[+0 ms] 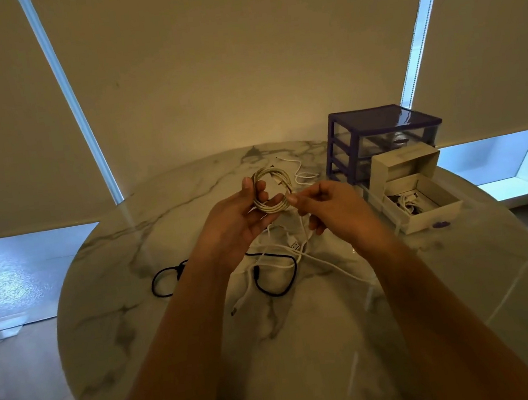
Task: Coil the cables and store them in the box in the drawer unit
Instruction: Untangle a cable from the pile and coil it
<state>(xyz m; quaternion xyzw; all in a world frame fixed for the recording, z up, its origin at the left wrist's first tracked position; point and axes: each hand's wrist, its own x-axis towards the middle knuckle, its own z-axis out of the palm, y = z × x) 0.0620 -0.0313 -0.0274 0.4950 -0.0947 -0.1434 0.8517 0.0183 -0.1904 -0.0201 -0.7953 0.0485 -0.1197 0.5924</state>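
While left hand [235, 223] fingers curl round white coil [271, 191] — right hand [330, 208] pinches it.

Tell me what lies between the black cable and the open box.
Head view: loose white cables tangled on the table, between the black cable and the open box.

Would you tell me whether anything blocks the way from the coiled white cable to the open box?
Nothing visible does: the coiled white cable is held above the table, and the open white cardboard box lies uncovered to its right.
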